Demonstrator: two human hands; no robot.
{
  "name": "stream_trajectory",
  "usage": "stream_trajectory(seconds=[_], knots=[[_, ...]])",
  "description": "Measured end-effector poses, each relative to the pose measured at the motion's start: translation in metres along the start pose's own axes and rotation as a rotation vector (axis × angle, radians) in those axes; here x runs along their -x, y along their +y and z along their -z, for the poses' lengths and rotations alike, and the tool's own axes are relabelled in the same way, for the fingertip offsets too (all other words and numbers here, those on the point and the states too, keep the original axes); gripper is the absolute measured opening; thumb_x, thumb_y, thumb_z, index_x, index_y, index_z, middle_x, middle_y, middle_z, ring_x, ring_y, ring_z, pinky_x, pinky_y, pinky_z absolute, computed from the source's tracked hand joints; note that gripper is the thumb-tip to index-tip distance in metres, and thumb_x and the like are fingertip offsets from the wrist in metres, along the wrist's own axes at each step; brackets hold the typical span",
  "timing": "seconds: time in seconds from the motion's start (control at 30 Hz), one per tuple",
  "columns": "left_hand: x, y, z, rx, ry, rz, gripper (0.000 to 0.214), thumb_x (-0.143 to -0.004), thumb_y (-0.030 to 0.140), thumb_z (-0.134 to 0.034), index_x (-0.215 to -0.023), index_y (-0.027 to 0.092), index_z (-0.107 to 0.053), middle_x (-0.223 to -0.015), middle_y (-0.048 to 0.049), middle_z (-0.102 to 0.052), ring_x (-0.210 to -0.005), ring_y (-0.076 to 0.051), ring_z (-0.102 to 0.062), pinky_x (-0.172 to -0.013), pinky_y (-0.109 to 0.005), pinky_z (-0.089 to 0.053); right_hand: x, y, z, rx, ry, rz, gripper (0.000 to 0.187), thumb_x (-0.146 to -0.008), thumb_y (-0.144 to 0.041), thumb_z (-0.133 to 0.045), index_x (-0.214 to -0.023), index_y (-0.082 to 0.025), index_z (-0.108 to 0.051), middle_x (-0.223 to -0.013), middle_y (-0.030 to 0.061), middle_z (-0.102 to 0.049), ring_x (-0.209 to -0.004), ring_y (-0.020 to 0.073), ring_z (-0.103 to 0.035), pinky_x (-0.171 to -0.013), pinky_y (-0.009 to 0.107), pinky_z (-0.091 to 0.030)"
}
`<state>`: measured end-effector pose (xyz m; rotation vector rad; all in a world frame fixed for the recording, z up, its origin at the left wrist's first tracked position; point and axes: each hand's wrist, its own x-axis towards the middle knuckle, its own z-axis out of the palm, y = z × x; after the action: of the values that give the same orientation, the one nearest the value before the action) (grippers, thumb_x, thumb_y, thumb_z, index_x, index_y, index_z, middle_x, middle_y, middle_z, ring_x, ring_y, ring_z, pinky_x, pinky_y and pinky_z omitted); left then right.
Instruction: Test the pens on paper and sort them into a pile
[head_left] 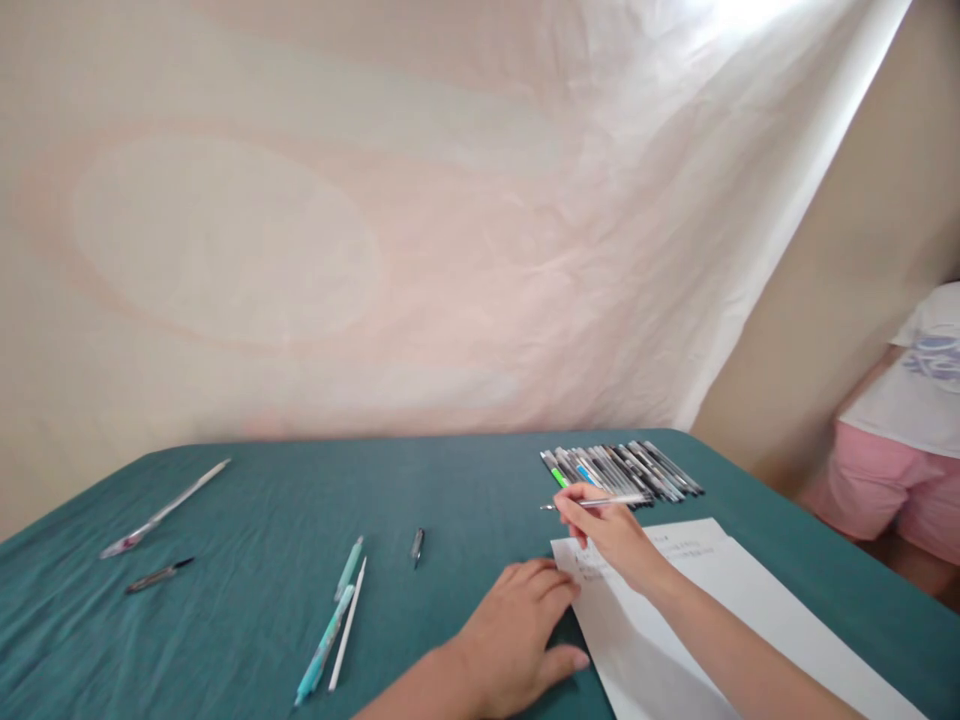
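Observation:
My right hand (600,525) is closed around a slim clear-barrelled pen (611,501), held nearly level above the top of the white paper (780,610). The pen's point faces left, off the paper's far left corner. Some rows of small handwriting show near the top of the sheet, partly hidden by my right hand and forearm. My left hand (521,630) rests at the paper's left edge, fingers stretched out and thumb apart, holding nothing. Just beyond my right hand, several pens (622,468) lie side by side in a row.
On the green tablecloth (247,520) lie a turquoise pen part (324,648), a teal barrel piece (348,570), a white stick (348,628), a small dark piece (418,545), a dark-tipped tube (159,577) and a long clear-and-white stick (169,508). A person (911,400) stands beyond the right edge.

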<state>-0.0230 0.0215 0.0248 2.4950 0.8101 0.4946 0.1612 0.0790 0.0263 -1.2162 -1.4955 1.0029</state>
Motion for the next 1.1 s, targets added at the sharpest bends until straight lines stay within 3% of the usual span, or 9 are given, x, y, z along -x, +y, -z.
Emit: stream_trajectory(seconds=[0.13, 0.27, 0.4, 0.67, 1.1], knots=[[0.001, -0.001, -0.003, -0.096, -0.076, -0.024, 0.053, -0.082, 0.049, -0.038, -0.129, 0.025, -0.036, -0.133, -0.0062, -0.040, -0.124, -0.027, -0.028, -0.101, -0.043, -0.022, 0.019, 0.027, 0.033, 0.050, 0.151, -0.079, 0.026, -0.073, -0.045, -0.056, -0.075, -0.019, -0.053, -0.045, -0.0076, -0.042, -0.039, 0.0082, -0.039, -0.041, 0.021, -0.031], [0.001, -0.003, -0.005, -0.108, -0.074, -0.007, 0.050, -0.083, 0.048, -0.036, -0.128, 0.024, -0.039, -0.133, -0.0070, -0.039, -0.123, -0.027, -0.029, -0.101, -0.044, -0.021, 0.038, 0.038, 0.061, 0.064, 0.193, -0.118, 0.021, -0.074, -0.039, -0.054, -0.078, -0.019, -0.051, -0.050, -0.0057, -0.048, -0.045, 0.0105, -0.044, -0.047, 0.024, -0.035], [0.000, -0.002, -0.005, -0.107, -0.080, -0.006, 0.048, -0.084, 0.045, -0.037, -0.128, 0.025, -0.039, -0.133, -0.0064, -0.039, -0.123, -0.025, -0.031, -0.102, -0.042, -0.022, 0.051, 0.047, 0.075, 0.147, 0.217, -0.109, 0.016, -0.075, -0.034, -0.052, -0.070, -0.019, -0.051, -0.054, -0.0025, -0.052, -0.051, 0.0125, -0.047, -0.051, 0.025, -0.036], [-0.003, -0.006, -0.006, -0.097, -0.095, -0.017, 0.048, -0.085, 0.043, -0.037, -0.130, 0.026, -0.037, -0.135, -0.0066, -0.038, -0.124, -0.025, -0.029, -0.103, -0.043, -0.021, 0.052, 0.065, 0.090, 0.319, 0.278, -0.069, 0.019, -0.073, -0.033, -0.051, -0.059, -0.020, -0.048, -0.047, -0.0043, -0.047, -0.046, 0.0116, -0.041, -0.047, 0.025, -0.031], [-0.005, -0.006, -0.004, -0.096, -0.115, 0.015, 0.046, -0.085, 0.042, -0.039, -0.129, 0.030, -0.038, -0.135, -0.0033, -0.038, -0.124, -0.024, -0.029, -0.103, -0.043, -0.022, 0.053, 0.065, 0.088, 0.419, 0.245, 0.009, 0.018, -0.074, -0.029, -0.049, -0.060, -0.020, -0.046, -0.054, -0.0046, -0.045, -0.053, 0.0129, -0.042, -0.053, 0.025, -0.031]])
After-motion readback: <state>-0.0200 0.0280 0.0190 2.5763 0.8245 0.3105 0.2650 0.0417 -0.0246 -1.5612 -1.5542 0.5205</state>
